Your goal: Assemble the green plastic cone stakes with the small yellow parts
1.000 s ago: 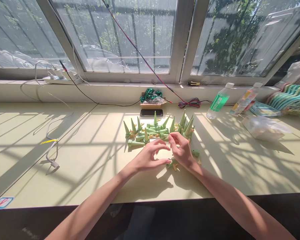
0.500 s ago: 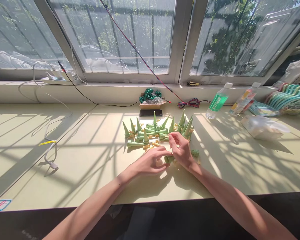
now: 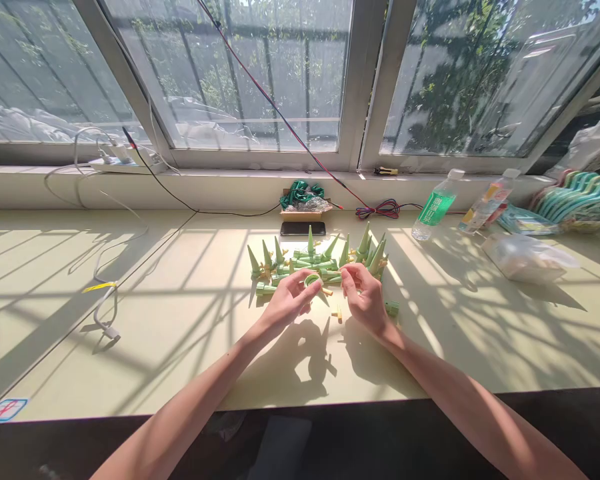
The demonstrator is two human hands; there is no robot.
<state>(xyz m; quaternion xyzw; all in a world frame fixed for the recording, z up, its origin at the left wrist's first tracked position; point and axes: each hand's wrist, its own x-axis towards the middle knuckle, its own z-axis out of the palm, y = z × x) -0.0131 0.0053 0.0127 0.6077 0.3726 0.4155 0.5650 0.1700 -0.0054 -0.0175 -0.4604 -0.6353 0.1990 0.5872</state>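
Note:
My left hand (image 3: 293, 297) is closed on a green plastic watering spike (image 3: 312, 281), lifted above the table with its round open end facing me. A small yellow piece (image 3: 327, 291) shows just right of it; whether the two are joined I cannot tell. My right hand (image 3: 363, 293) has thumb and forefinger pinched together, and what lies between them is too small to make out. Beyond both hands several green spikes (image 3: 311, 241) stand upright or lie among yellow valve pieces. Between the hands, one yellow valve (image 3: 337, 313) rests on the table.
Behind the spikes lie a black phone (image 3: 303, 229) and a small box (image 3: 305, 215) of green strips. A coiled cable (image 3: 380, 209), a labelled bottle (image 3: 434, 207), another bottle (image 3: 490, 200) and a plastic-covered pack (image 3: 523, 257) are to the right. A white cable (image 3: 111, 310) lies left.
My left hand has taken up the green spike from the table and raised it leftward, its open end turned toward me. My right hand stays nearly in place, still pinched.

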